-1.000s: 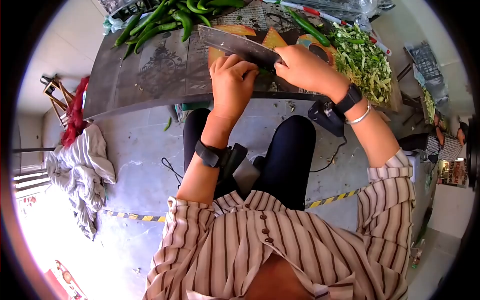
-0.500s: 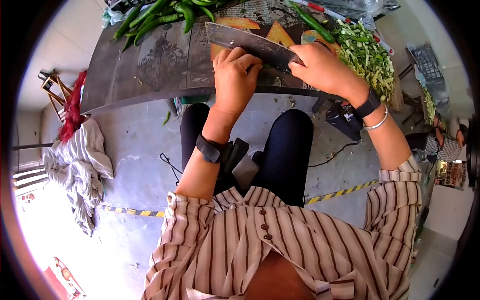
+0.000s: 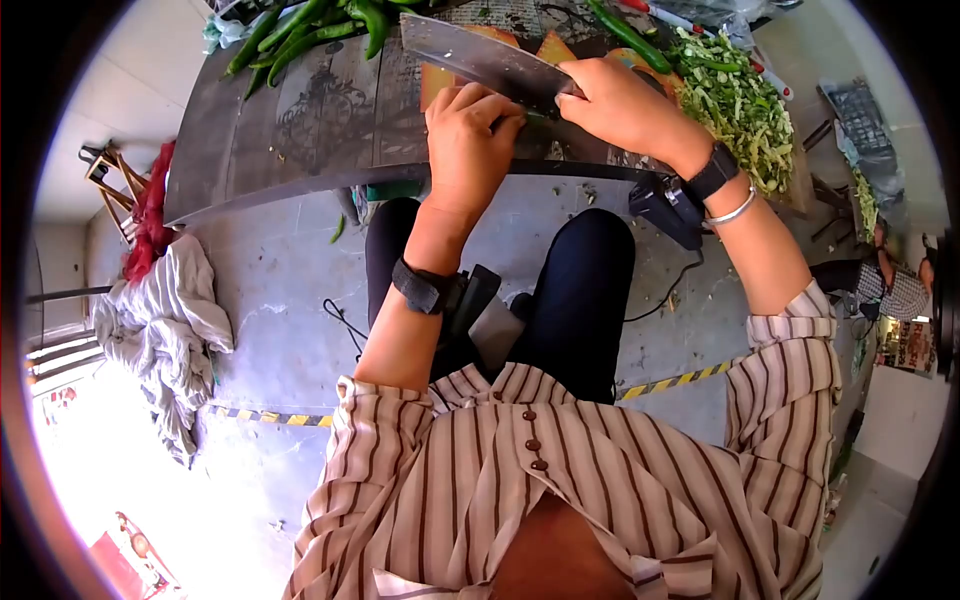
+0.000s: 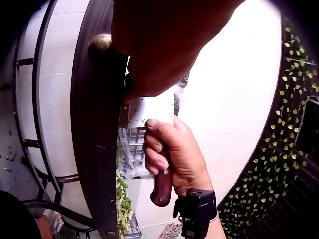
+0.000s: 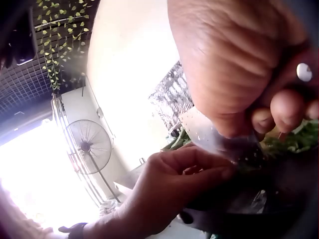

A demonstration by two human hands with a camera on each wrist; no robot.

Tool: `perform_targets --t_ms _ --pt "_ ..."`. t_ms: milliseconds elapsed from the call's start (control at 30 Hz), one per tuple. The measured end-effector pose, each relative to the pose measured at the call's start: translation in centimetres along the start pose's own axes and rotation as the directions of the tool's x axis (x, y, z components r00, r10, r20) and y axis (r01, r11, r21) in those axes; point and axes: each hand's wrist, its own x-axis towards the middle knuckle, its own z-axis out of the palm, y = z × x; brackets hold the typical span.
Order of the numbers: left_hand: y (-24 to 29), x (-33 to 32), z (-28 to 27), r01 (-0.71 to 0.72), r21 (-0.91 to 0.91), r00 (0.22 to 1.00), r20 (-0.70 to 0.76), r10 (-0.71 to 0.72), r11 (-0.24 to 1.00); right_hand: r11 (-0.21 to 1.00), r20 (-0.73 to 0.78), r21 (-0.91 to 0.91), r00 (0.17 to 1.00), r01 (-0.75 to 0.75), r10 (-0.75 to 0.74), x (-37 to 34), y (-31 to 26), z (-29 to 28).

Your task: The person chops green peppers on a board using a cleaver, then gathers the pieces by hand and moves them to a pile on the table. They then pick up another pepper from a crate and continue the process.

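My right hand is gripping the knife, fingers curled fully around the handle. My left hand is pinching what looks like a green piece, mostly hidden, beside the blade. Compared with half a second ago, the knife is sitting nearer the left hand; I am judging this a reset between cuts. On the surface, chopped greens are lying right, whole peppers left.
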Motion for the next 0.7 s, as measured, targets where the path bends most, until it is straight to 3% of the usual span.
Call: perform_targets --t_ms 233,300,433,500,700 --pt "0.1 -0.1 -0.2 -0.033 -0.001 0.999 -0.02 0.033 0.999 0.998 0.029 0.036 0.998 -0.048 0.047 -1.4 0.1 -1.7" --pt "0.2 0.0 -0.2 -0.027 0.023 1.0 -0.016 0.027 0.999 0.988 0.176 -0.002 0.973 -0.152 0.15 -1.6 0.1 -2.1" --pt "0.4 -0.1 -0.2 -0.021 0.027 1.0 -0.012 0.021 0.999 0.994 0.197 0.013 0.975 -0.109 0.105 -1.6 0.4 -2.0" --pt "0.3 -0.1 -0.2 -0.028 0.023 1.0 -0.011 0.028 0.999 0.959 0.28 0.081 0.929 -0.273 0.241 -1.6 -0.3 -2.5" --pt "-0.1 0.0 -0.2 -0.089 -0.001 0.996 -0.003 0.089 0.996 0.923 0.311 0.218 0.919 -0.318 0.243 -0.6 -0.6 -1.2"
